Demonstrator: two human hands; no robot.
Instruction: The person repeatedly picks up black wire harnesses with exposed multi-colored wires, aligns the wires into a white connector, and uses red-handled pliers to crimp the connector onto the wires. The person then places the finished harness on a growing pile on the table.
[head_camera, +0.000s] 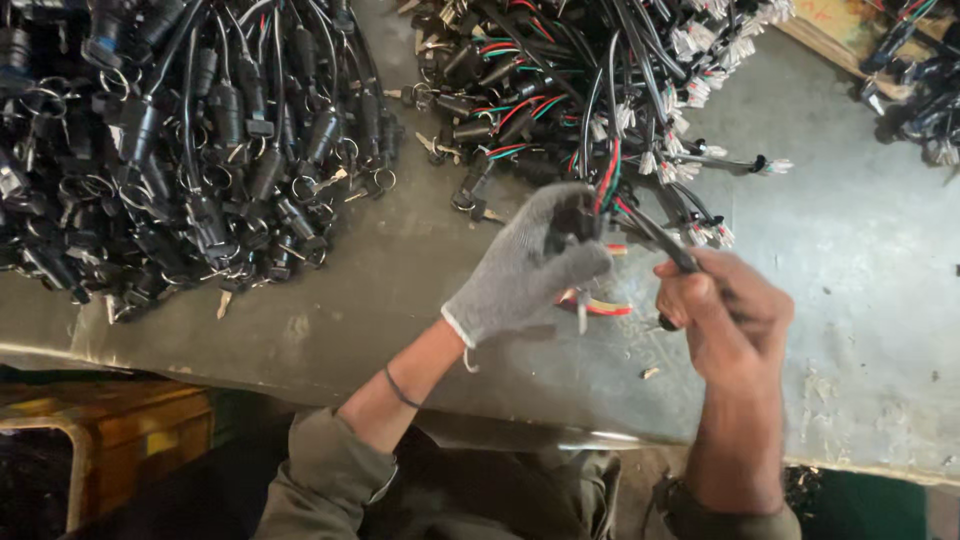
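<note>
My left hand (525, 270), in a grey knit glove, grips a black switch body (573, 218) with red, green and black wires (608, 180) running up from it. Beside it my bare right hand (722, 315) is closed on a thin black tool or cable (655, 238) that points toward that part. A short red and yellow wire piece (600, 307) lies on the table just under the hands. Both hands hover above the grey metal table (840, 260).
A large heap of black key switches with keys and rings (190, 150) covers the table's left. A second heap of wired switches with white connectors (600, 80) lies at the top centre. More parts (920, 90) sit at the top right. A yellow crate (130, 430) stands below the table edge.
</note>
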